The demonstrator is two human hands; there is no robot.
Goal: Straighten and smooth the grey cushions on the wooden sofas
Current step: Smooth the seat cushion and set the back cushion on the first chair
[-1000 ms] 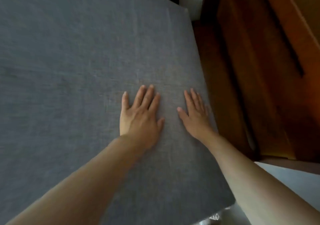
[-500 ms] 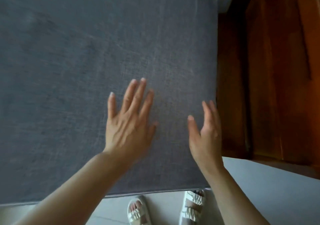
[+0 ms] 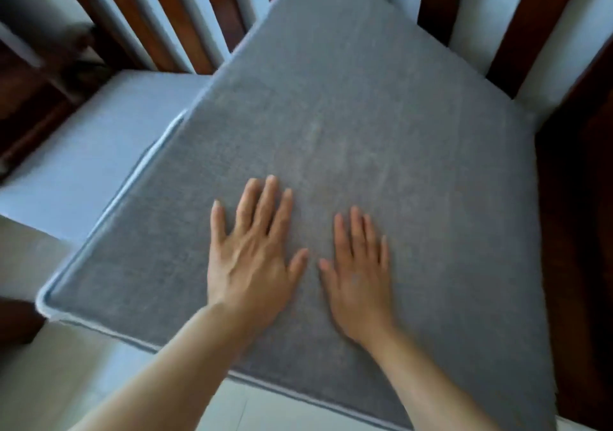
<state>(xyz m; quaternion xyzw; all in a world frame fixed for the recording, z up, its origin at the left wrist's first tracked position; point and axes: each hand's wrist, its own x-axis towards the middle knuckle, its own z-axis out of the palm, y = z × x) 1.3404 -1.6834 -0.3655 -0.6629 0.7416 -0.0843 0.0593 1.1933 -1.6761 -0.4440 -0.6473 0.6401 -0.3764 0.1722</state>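
A large square grey cushion (image 3: 381, 125) with pale piping fills the middle of the view, lying on the seat of a wooden sofa (image 3: 570, 198). My left hand (image 3: 253, 258) lies flat on its near half, fingers straight and spread. My right hand (image 3: 360, 275) lies flat beside it, a thumb's width to the right, fingers straight too. Both palms rest on the fabric and hold nothing. The cushion's near left corner sits over the seat's front edge.
A second, paler grey cushion (image 3: 89, 165) lies to the left, partly under the first one's edge. Dark wooden back slats (image 3: 172, 26) run across the top, and a wooden armrest (image 3: 590, 265) borders the right side. Pale floor (image 3: 49, 381) shows at the bottom left.
My view has swung up and left, bringing the slats and the second cushion into sight. Both hands, lifted half a second ago, are flat on the cushion again, close together.
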